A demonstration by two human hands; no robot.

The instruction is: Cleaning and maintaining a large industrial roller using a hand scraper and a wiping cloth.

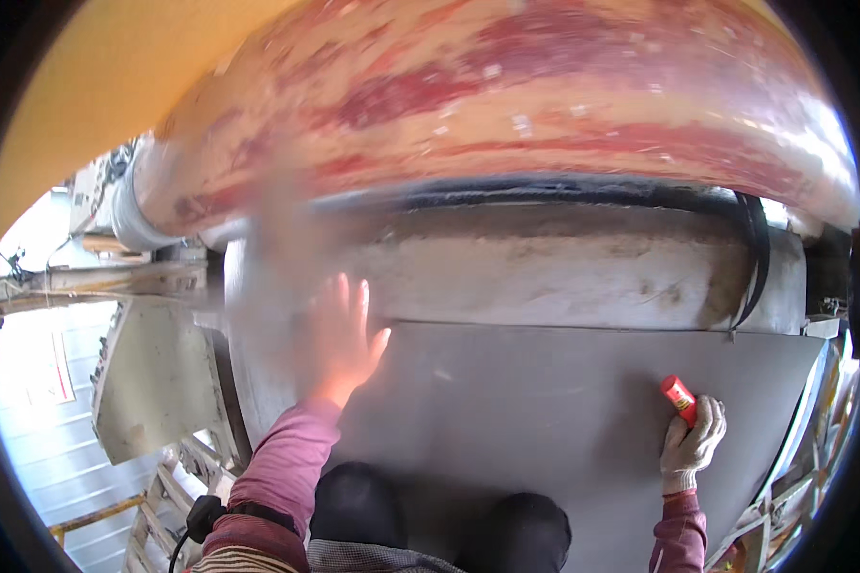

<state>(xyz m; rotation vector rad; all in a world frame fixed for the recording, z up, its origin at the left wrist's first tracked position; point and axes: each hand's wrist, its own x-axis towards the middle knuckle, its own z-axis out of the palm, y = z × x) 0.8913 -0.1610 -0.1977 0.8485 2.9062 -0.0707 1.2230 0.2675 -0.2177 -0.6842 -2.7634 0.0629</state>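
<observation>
A: The bare left hand (339,339) lies flat and open, fingers spread, on the curved grey metal sheet (564,420); the gloved right hand (693,444) clenches a small red cylinder (678,396) at the sheet's right side.

B: The bare palm could slip on that smooth slope; I judge the footing high up risky.

Grey metal sheet (545,420) serves as surface; left hand (339,339) flat on it, right hand (693,441) resting at its right.

Bare grey sheet (545,411) between hands; red-streaked pipe (545,105) overhead.
</observation>
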